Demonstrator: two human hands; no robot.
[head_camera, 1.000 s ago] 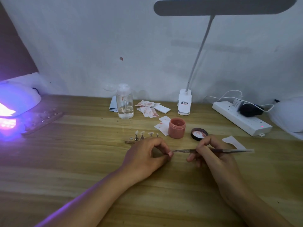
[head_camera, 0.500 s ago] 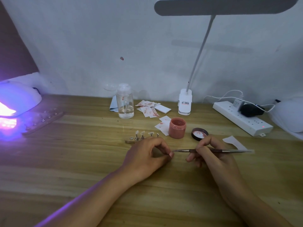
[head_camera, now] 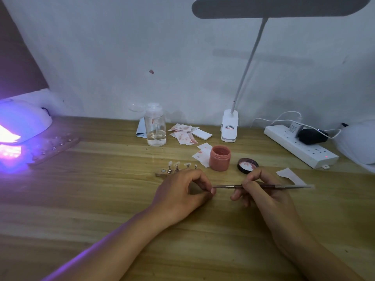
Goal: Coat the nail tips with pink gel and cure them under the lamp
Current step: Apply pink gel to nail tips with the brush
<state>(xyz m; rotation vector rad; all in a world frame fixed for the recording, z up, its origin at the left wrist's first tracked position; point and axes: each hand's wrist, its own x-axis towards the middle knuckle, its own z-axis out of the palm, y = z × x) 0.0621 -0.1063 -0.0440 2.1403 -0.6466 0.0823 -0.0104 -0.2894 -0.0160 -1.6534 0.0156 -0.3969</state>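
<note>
Barely anything has shifted over the last second. The left hand keeps thumb and forefinger pinched on something small, by the task a tip, though it is too small to make out. The right hand grips the brush pen-fashion, its point touching that pinch. Both hands stay low over the table, as before. Such stillness suggests slow, fine strokes of gel — coating is under way, not done. Just behind the left hand a stand carries more tips. The open jar of pink gel and its lid sit near, behind the brush. Far left the lamp glows violet, with a strip at its mouth — curing of this tip is yet to come.
</note>
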